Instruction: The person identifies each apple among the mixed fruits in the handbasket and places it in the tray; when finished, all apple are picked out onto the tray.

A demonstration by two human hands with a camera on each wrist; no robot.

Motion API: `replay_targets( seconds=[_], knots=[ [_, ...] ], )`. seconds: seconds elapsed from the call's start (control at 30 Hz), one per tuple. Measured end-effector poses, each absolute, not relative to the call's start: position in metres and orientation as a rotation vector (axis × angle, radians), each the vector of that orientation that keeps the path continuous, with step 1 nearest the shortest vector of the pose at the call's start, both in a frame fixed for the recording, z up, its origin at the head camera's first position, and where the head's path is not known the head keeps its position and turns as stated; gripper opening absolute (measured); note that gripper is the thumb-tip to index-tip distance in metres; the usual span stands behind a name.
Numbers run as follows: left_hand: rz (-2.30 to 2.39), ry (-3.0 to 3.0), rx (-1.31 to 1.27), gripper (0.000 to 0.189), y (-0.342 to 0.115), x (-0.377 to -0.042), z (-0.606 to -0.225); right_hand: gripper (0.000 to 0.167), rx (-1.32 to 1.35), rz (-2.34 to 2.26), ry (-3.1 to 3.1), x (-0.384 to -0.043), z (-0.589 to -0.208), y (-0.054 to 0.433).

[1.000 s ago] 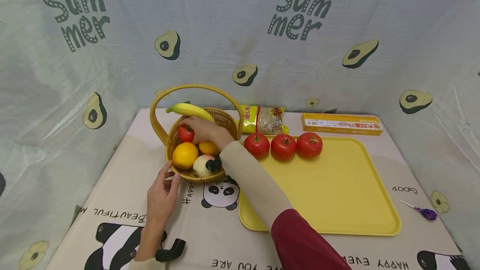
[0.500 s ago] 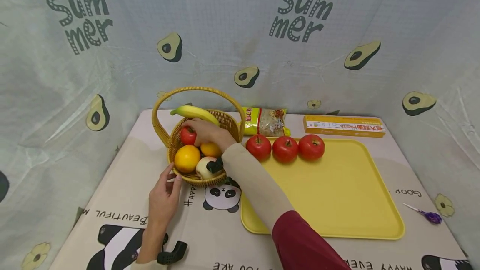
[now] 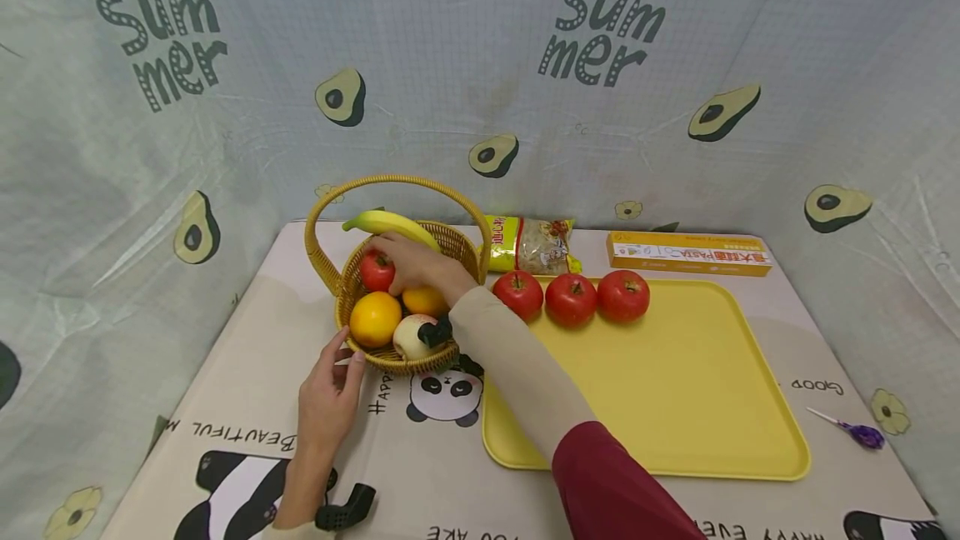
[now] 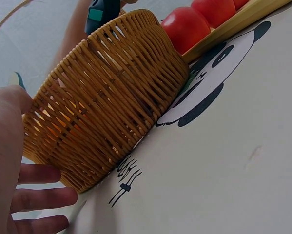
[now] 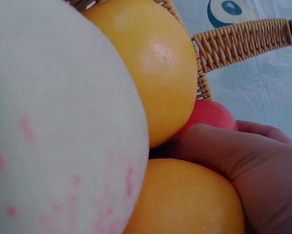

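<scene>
Inside the wicker basket [image 3: 405,367], my right hand [image 3: 417,262] grips a red tomato [image 3: 377,272], with thumb and fingers on either side of it. The right wrist view has the thumb lying against the tomato [image 5: 211,116], partly hidden behind an orange [image 5: 150,68]. Around it in the basket are a banana [image 3: 392,226], an orange [image 3: 376,319], a second orange fruit [image 3: 424,301] and a pale peach [image 3: 410,337]. My left hand [image 3: 328,398] touches the basket's near left rim; its fingers extend loosely beside the wicker wall [image 4: 102,97].
Three tomatoes [image 3: 572,300] line the far left edge of a yellow tray [image 3: 660,390]. Behind stand a bagged food packet [image 3: 528,243] and an orange pasta box [image 3: 688,253]. A purple lollipop [image 3: 862,435] lies far right. The basket's handle [image 3: 397,179] arches over the fruit.
The head view has shifted slightly, moving everything a little down and right in the picture. My right hand keeps its grip on the tomato; my left hand stays at the basket rim.
</scene>
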State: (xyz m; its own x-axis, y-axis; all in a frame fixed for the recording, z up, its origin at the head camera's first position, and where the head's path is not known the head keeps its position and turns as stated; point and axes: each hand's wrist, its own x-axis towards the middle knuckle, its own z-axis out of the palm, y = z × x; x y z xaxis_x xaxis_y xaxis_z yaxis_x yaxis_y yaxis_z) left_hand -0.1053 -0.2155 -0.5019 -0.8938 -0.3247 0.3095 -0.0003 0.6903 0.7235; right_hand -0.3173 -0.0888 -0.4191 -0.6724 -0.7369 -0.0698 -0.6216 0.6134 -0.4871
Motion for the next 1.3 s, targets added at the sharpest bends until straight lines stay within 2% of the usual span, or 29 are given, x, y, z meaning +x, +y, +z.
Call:
replay_targets(
  seconds=[0.2,0.43,0.77,1.3],
  knots=[
    [-1.073,-2.485,0.246,0.047,-0.214,-0.103,-0.502,0.075,-1.146,-0.657,2.580,-0.314,-0.414,-0.083],
    [-1.068,-2.478,0.225,0.047,-0.215,-0.105,-0.502,0.085,-1.139,-0.641,2.621,-0.309,-0.401,-0.079],
    [-1.048,-2.493,0.228,0.048,-0.218,-0.105,-0.502,0.089,-1.132,-0.635,2.673,-0.297,-0.390,-0.073],
    [-1.045,-2.488,0.218,0.048,-0.218,-0.105,-0.501,0.086,-1.281,-0.577,2.787,-0.264,-0.379,-0.050]
  ],
)
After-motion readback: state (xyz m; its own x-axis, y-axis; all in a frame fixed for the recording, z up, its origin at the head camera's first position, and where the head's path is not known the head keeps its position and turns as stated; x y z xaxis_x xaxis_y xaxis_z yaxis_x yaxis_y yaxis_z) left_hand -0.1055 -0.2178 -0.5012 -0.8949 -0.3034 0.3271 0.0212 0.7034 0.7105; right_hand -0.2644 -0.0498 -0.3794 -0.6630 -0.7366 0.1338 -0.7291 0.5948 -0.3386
